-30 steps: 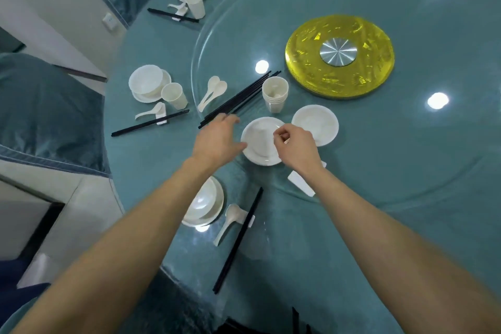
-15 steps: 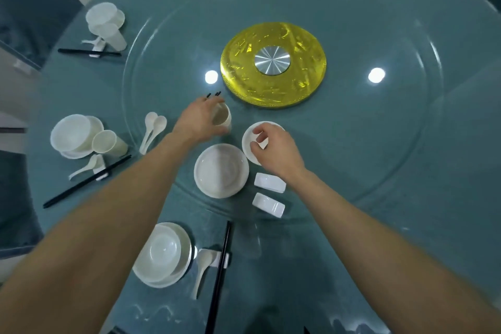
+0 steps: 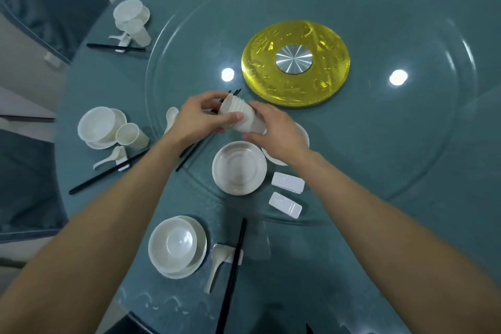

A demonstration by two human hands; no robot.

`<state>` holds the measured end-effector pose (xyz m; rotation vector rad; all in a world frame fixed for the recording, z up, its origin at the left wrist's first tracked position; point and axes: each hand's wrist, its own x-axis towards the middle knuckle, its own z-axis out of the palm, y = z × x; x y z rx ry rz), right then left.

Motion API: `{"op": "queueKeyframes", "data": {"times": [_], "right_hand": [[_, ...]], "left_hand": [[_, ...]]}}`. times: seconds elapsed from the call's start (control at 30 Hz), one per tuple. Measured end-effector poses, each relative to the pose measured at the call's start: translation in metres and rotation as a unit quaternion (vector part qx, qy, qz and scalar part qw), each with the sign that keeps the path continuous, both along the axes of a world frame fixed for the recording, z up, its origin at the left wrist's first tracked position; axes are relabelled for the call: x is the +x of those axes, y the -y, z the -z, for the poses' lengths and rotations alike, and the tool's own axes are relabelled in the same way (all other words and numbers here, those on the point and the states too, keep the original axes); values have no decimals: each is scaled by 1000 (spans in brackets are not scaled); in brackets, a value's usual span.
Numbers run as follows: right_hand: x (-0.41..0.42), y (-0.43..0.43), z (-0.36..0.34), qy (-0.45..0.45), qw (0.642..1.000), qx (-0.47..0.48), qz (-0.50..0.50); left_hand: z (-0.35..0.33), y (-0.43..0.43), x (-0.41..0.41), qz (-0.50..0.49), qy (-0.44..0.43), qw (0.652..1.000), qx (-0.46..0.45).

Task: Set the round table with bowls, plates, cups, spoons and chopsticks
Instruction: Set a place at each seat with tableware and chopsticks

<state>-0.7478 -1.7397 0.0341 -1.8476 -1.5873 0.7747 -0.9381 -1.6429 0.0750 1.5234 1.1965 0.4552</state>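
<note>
Right hand [image 3: 276, 134] joined left hand [image 3: 196, 120] on cup stack [image 3: 240, 112].

Beyond my fingers [image 3: 206, 95] a yellow disc [image 3: 320, 84] with a brushed metal hub [image 3: 294, 59] marks the centre of a clear glass turntable [image 3: 393, 144]. The turntable lies on the round table [image 3: 406, 238], whose top is teal. Four round spots of light [image 3: 398, 77] shine on the surface: one just beyond my fingers, one well to their right, two near the far edge. Left of my fingers, past the table's rim, stand two chairs in blue-grey covers, the farther chair [image 3: 46, 0] and the nearer chair [image 3: 24, 184], with pale floor [image 3: 19, 76] between them.
</note>
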Motion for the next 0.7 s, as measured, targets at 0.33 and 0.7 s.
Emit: {"op": "queueKeyframes", "data": {"times": [0.33,0.7], "right_hand": [[58,19,17,68,993,-27,90],[56,30,21,52,995,-20,78]], "left_hand": [[17,-23,9,-62,-104,981,150],[67,-30,42,84,-323,911,241]]}}
